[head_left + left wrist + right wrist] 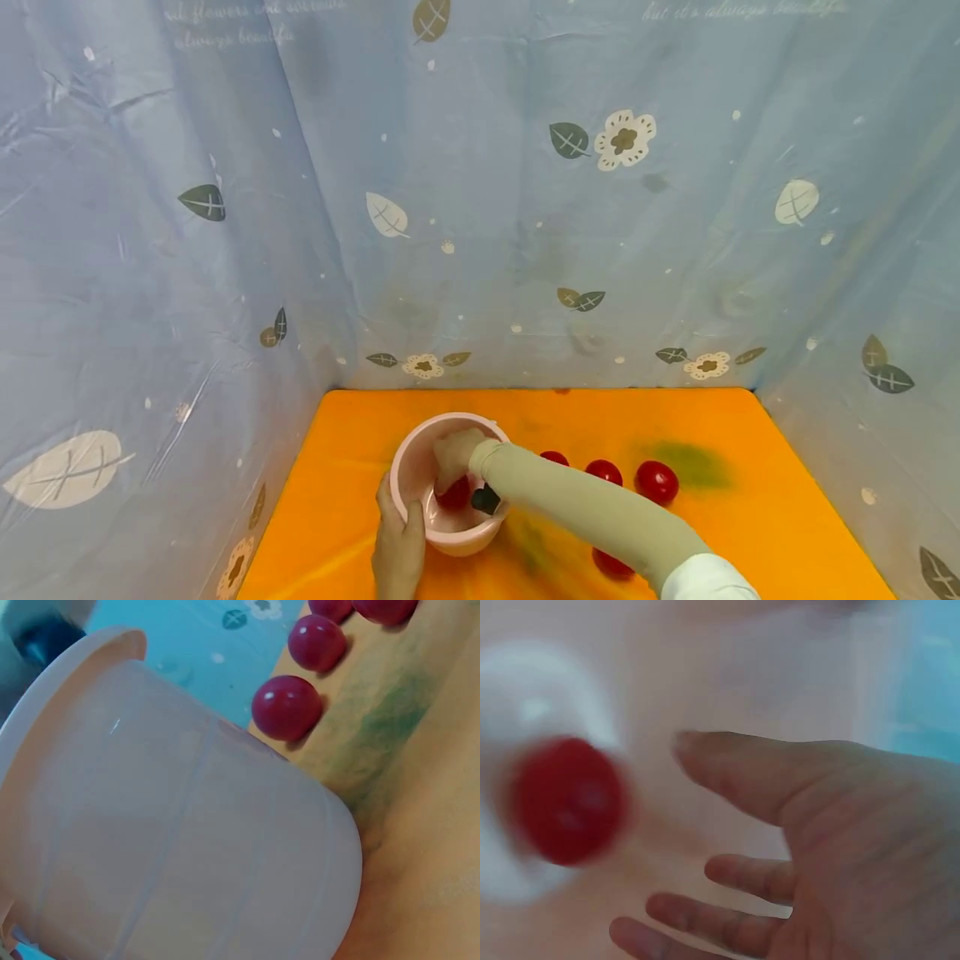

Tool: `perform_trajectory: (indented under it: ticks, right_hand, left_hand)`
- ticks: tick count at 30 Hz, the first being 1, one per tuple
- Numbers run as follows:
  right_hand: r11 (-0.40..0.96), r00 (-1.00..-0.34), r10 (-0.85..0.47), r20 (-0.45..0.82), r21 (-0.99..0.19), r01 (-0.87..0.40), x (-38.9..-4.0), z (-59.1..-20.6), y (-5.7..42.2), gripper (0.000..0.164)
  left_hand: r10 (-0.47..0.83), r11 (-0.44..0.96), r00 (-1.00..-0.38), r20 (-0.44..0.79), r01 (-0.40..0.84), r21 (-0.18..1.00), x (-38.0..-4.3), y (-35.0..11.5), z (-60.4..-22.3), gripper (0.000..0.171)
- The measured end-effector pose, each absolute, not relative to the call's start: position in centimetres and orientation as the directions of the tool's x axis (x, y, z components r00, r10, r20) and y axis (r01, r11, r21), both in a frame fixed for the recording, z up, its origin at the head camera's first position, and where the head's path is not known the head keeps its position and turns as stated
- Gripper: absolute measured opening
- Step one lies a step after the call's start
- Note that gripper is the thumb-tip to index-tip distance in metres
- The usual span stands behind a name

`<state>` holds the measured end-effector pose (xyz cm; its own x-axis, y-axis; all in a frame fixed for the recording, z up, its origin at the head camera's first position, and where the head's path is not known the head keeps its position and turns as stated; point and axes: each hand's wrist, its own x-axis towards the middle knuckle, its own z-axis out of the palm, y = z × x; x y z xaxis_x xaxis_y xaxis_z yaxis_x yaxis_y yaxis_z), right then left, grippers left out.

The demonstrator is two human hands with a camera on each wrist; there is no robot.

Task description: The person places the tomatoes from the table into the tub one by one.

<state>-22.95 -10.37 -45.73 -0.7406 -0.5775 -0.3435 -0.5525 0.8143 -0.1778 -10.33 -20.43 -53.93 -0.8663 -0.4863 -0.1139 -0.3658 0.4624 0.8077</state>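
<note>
A pale pink plastic bucket (pixel 459 546) stands on the orange-covered table, its mouth facing up. My left hand (pixel 400 546) grips its near left side, thumb at the rim and fingers round the outer wall. Down inside the bucket is my right hand (pixel 456 457), fingers and thumb spread in the right wrist view. A shiny red tomato-like ball (pixel 570 801) lies at the bucket's bottom, apart from the fingertips (pixel 660 907) in that view. From the head, the same red ball (pixel 453 495) shows just below the right hand.
Several more red balls lie right of the bucket, including one red ball (pixel 657 482) farthest right; my right sleeve (pixel 592 508) partly covers others. A patterned blue curtain (pixel 525 208) encloses the table's back and sides. A dark wrist camera (pixel 486 500) overlaps the bucket's mouth.
</note>
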Motion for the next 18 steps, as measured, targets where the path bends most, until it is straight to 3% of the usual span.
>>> perform_trajectory:
  ticks: [2, 5, 8, 15, 18]
  right_hand:
    - [0.793, -0.727, -0.609, -0.317, -0.249, -0.556, -22.9, -44.5, -9.3, 0.031]
    - [0.7, -0.699, -0.684, -0.21, -0.46, -0.547, -22.7, -41.0, -6.3, 0.043]
    - [0.599, -0.714, -0.697, -0.067, -0.601, -0.529, -22.4, -38.7, -2.8, 0.038]
    - [0.601, -0.84, -0.507, 0.192, -0.619, -0.505, -21.0, -37.5, 5.3, 0.019]
    - [0.642, -0.873, -0.43, 0.23, -0.601, -0.475, -19.9, -39.0, 8.5, 0.028]
  left_hand:
    - [-0.485, 0.461, -0.868, -0.106, -0.356, 0.813, -10.2, -20.5, -54.0, 0.062]
    - [-0.474, 0.459, -0.873, -0.112, -0.353, 0.815, -10.0, -20.6, -54.2, 0.063]
    - [-0.463, 0.456, -0.881, -0.1, -0.334, 0.825, -9.8, -20.5, -54.5, 0.063]
    - [-0.466, 0.445, -0.883, -0.054, -0.286, 0.849, -10.0, -20.4, -54.4, 0.062]
    - [-0.473, 0.461, -0.88, -0.05, -0.295, 0.837, -9.8, -20.4, -54.4, 0.058]
